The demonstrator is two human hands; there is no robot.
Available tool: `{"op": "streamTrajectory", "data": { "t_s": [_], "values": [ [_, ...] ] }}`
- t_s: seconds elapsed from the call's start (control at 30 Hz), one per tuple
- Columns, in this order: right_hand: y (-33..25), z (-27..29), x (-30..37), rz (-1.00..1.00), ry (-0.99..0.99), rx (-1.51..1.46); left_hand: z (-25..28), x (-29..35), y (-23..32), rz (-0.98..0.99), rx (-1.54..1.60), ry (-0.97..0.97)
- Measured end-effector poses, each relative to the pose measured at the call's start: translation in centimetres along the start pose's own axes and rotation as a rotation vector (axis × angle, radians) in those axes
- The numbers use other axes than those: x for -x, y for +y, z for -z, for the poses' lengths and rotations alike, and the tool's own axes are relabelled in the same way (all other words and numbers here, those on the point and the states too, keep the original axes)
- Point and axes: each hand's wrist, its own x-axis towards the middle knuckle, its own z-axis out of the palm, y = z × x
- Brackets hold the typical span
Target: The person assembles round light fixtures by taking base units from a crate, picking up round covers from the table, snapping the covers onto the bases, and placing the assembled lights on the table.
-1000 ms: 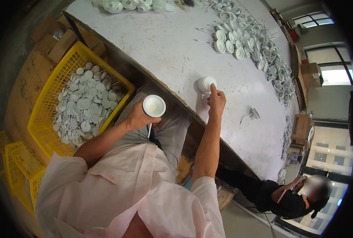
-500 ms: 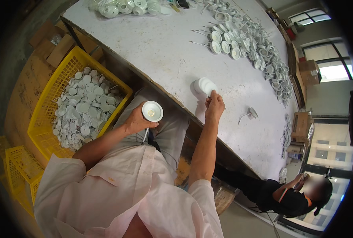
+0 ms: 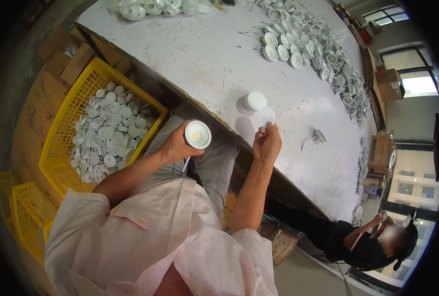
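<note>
My left hand (image 3: 175,147) is closed round a white round LED downlight (image 3: 198,134), held face up over my lap with its yellowish LEDs showing and its cable hanging below. Between the fingertips of my right hand (image 3: 267,145) is a thin, translucent white disc (image 3: 265,117), pinched at its near edge above the white table (image 3: 180,59). Just beyond that disc, a short stack of white discs (image 3: 255,100) stands on the tabletop. One downlight with a cable (image 3: 320,136) lies by itself to the right of my right hand.
Left of my legs, a yellow plastic basket (image 3: 56,153) holds many white round cabled pieces (image 3: 112,121). A large heap of downlights (image 3: 323,54) covers the table's far right side. Bagged white parts (image 3: 153,9) lie at the far edge. Another person (image 3: 360,241) is at the right.
My right hand has drawn the disc off the stack and toward me, leaving the stack in plain sight. The left hand still holds the downlight, now slightly farther right in view.
</note>
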Motion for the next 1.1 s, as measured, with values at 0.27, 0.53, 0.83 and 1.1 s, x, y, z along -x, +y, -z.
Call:
{"op": "streamTrajectory", "data": {
  "t_s": [0.27, 0.53, 0.83, 1.1],
  "values": [
    [1.8, -0.7, 5.5, 0.197, 0.004, 0.569, -0.7, -2.1, 1.8, 0.188, 0.499, -0.212],
    [4.1, -0.9, 8.3, 1.076, -0.588, 1.242, -0.7, -2.2, 2.4, 0.149, 0.425, -0.235],
    [5.2, -1.3, 8.9, 1.138, -0.631, 1.284, -1.0, -1.6, 2.0, 0.034, 0.219, -0.155],
    [5.9, -0.8, 8.9, 1.197, -0.632, 1.301, -1.1, -1.0, 1.9, -0.021, 0.191, -0.099]
  ]
}}
